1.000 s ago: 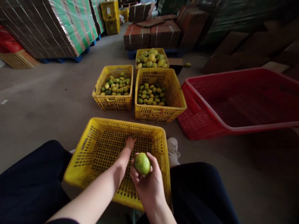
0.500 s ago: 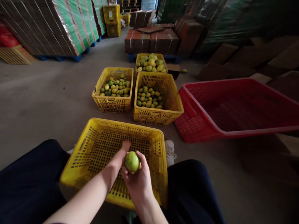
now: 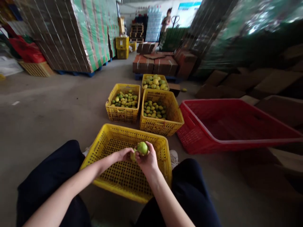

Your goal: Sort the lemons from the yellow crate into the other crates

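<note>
My right hand is wrapped round a round green fruit, held up over the yellow crate between my knees. Close beside it, my left hand is closed on a second, yellowish-green fruit, partly hidden behind my right fingers. The two fruits are side by side, and I cannot tell whether they touch. Below my hands, the crate's perforated floor shows bare where it is visible. My forearms reach in over its near side.
Beyond stand a left yellow crate, a right yellow crate and a rear crate, all holding yellow-green fruit. A big red basket stands to the right. Wrapped pallet stacks, cartons and a distant person are behind.
My left hand has come up from the crate floor to beside my right hand, now with a yellowish-green fruit. My right hand keeps the green fruit. The view has tilted up.
</note>
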A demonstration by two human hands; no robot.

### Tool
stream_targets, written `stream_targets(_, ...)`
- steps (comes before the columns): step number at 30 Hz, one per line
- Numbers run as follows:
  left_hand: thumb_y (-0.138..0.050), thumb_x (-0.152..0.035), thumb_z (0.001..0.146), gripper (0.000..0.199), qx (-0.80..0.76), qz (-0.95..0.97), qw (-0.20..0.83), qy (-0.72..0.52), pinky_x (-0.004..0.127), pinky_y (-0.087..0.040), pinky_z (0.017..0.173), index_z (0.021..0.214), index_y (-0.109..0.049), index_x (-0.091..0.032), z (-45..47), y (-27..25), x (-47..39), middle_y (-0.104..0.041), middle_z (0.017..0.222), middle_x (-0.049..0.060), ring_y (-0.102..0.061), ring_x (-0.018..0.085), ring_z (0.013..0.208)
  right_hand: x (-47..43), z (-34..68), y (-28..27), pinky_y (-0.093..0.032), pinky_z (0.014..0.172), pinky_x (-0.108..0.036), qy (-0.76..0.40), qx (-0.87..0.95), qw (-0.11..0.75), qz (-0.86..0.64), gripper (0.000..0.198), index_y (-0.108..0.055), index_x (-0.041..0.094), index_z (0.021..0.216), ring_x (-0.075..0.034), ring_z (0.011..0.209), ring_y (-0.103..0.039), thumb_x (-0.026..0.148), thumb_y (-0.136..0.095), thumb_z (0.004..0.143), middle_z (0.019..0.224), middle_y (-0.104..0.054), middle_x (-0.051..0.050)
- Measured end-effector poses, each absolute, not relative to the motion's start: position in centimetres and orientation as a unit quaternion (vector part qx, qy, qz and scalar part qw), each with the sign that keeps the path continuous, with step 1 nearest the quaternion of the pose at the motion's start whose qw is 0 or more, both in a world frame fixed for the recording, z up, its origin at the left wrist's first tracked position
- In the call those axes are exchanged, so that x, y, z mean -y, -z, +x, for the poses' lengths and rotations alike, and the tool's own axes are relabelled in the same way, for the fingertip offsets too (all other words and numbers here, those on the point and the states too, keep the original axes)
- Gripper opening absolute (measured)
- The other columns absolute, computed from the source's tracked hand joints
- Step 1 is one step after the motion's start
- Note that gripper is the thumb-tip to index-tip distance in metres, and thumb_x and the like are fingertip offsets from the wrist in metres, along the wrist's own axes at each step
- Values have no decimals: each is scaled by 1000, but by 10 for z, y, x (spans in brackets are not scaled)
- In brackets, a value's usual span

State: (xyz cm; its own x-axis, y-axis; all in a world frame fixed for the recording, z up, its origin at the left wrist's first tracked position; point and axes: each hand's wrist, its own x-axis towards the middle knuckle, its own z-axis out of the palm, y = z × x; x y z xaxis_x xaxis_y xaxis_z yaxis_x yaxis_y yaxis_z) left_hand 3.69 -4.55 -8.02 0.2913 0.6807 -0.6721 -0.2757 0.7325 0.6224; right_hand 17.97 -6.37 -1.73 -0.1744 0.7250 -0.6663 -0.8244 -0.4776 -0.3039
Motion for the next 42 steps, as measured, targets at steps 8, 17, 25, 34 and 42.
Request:
stream_targets(8, -63, -26, 87, 15, -463, 206, 783, -361, 20, -48, 57, 87, -65, -11, -10, 25, 35, -68, 72, 5, -61, 11, 58, 54, 164, 17, -29, 33, -16, -773, 70, 471, -419, 18, -57, 17, 84, -10, 37, -49, 29, -46, 91, 55, -61, -2)
stream_targets(17, -42, -35, 94, 33, -344, 132, 818, -442, 19, -41, 42, 104, -62, -12, -28, -12, 58, -64, 66, 8, -54, 11, 45, 87, 159, 28, -17, 33, -16, -772, 133, 409, -467, 15, -59, 19, 89, -10, 32, -46, 33, -56, 86, 53, -58, 2)
stream_targets(25, -41, -33, 93, 33, -374, 173, 782, -467, 16, -33, 36, 115, -58, -15, -49, 25, 49, -59, 59, 2, -47, 9, 37, 84, 152, 34, -21, 32, -15, -734, 109, 422, -520, 19, -55, 19, 83, -10, 31, -46, 35, -50, 92, 51, -56, 1)
stream_targets(34, -38, -30, 93, 31, -333, 172, 794, -479, 17, -35, 36, 106, -60, -12, -54, 6, 53, -61, 60, 4, -48, 10, 38, 104, 125, -17, -27, 35, -17, -758, 132, 398, -500, 26, -52, 17, 77, -11, 36, -48, 35, -45, 93, 53, -59, -1)
stream_targets(42, -39, -22, 94, 21, -343, 115, 797, -483, 24, -52, 52, 94, -58, -12, -48, 19, 43, -68, 72, 9, -63, 14, 55, 86, 155, -24, -32, 39, -19, -755, 169, 425, -470, 14, -53, 18, 79, -12, 41, -52, 30, -55, 86, 57, -61, 0)
